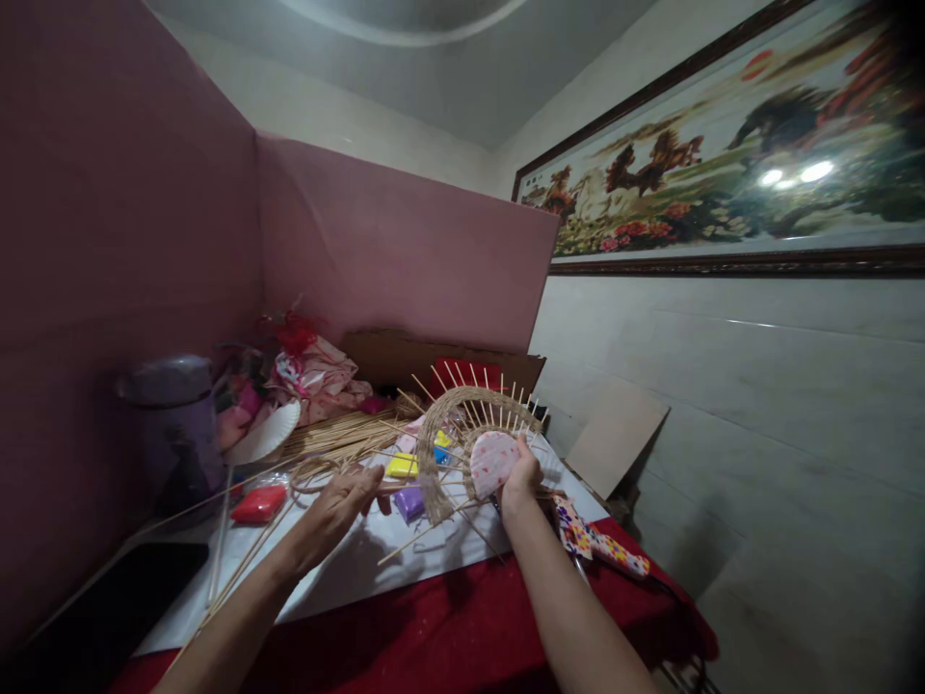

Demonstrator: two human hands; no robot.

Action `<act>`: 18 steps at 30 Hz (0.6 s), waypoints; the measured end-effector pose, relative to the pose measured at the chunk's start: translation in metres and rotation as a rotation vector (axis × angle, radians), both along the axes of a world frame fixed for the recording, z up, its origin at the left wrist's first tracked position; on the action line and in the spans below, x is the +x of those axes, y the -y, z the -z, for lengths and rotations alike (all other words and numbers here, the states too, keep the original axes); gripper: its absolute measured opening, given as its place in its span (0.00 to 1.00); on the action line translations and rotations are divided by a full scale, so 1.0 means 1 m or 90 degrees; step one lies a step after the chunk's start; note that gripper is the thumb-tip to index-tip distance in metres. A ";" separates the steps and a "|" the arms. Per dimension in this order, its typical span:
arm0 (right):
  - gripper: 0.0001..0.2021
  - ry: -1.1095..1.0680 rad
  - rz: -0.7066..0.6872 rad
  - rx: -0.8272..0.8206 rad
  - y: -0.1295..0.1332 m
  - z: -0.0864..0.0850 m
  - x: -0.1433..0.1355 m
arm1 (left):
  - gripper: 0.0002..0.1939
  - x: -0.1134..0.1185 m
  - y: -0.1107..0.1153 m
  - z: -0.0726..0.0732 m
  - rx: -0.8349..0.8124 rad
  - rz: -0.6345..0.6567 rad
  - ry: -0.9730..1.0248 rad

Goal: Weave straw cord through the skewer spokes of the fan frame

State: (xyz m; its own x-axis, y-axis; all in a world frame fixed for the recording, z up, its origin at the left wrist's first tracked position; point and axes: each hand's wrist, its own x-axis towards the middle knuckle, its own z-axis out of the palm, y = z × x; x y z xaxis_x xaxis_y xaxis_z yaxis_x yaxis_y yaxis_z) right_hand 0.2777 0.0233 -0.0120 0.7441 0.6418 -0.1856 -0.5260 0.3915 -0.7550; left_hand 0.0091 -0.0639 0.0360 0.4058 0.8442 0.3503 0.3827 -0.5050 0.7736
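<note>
A half-round woven piece (434,424) with thin sticks fanning out stands over the table. At its middle is a round pad (493,463) covered in pale spotted cloth. My right hand (521,482) is closed on the piece at the pad's right edge, thumb on the front; its other fingers are hidden behind. To the left, my left hand (345,503) has its fingers drawn together on a thin straw-coloured strand running toward the weave. Loops of this strand (318,469) lie behind that hand.
White sheeting covers a red cloth (405,641). Around the work lie yellow (403,465), purple (409,503) and red packets (258,503), a bundle of sticks (332,434), a flower-patterned handle (618,551), a purple container (177,434) and a dark flat object (122,598).
</note>
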 end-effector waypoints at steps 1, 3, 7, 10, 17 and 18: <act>0.13 -0.003 -0.011 0.000 0.000 0.001 0.000 | 0.29 0.000 0.001 -0.001 -0.015 0.028 0.011; 0.12 -0.008 -0.032 0.001 -0.001 0.003 0.001 | 0.30 0.000 0.002 -0.002 -0.031 0.077 0.037; 0.11 -0.020 -0.035 -0.004 -0.002 0.003 0.002 | 0.30 -0.001 -0.004 0.007 -0.035 0.114 0.012; 0.11 -0.028 -0.028 -0.009 0.000 0.002 0.001 | 0.30 -0.001 -0.009 0.014 -0.045 0.132 -0.024; 0.11 -0.033 -0.015 0.010 0.003 -0.002 -0.001 | 0.29 0.002 -0.003 0.010 -0.079 0.135 0.005; 0.11 -0.030 -0.013 0.015 0.003 -0.002 0.000 | 0.29 0.002 -0.002 0.008 -0.093 0.135 0.005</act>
State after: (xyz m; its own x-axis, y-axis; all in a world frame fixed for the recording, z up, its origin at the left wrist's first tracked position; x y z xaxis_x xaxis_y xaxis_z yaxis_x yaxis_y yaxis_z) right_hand 0.2774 0.0203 -0.0102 0.7218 0.6609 -0.2055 -0.5691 0.3978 -0.7197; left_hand 0.0114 -0.0624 0.0278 0.5771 0.7824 0.2341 0.2741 -0.4556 0.8469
